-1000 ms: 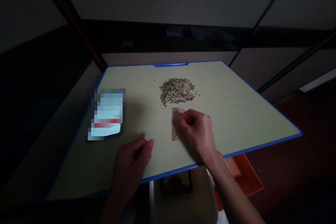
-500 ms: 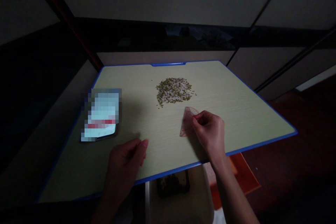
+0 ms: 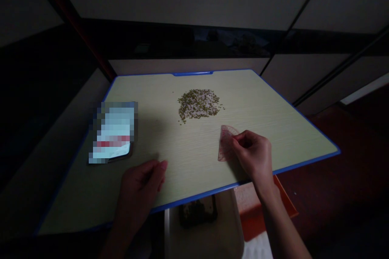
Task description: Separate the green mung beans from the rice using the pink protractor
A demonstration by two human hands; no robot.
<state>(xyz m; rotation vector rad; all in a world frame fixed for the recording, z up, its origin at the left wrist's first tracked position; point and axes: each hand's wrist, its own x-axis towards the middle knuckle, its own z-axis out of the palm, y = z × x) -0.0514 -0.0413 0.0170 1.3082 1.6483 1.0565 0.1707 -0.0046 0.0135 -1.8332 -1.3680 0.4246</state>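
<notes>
My right hand (image 3: 253, 153) pinches a small clear pink protractor (image 3: 225, 142) and holds it upright on its edge on the pale green table (image 3: 273, 129), to the right of and below a pile of mixed green and white grains (image 3: 198, 104). My left hand (image 3: 140, 188) rests near the table's front edge with its fingers loosely curled and nothing in them.
A phone with a lit, blurred screen (image 3: 113, 132) lies on the table's left side. The table has a blue rim (image 3: 304, 162). Below the front edge are a white chair part (image 3: 203, 238) and an orange object (image 3: 258, 210). Dark walls stand behind.
My right hand has slid the protractor to the right, away from below the grain pile. My left hand has drifted slightly left and down.
</notes>
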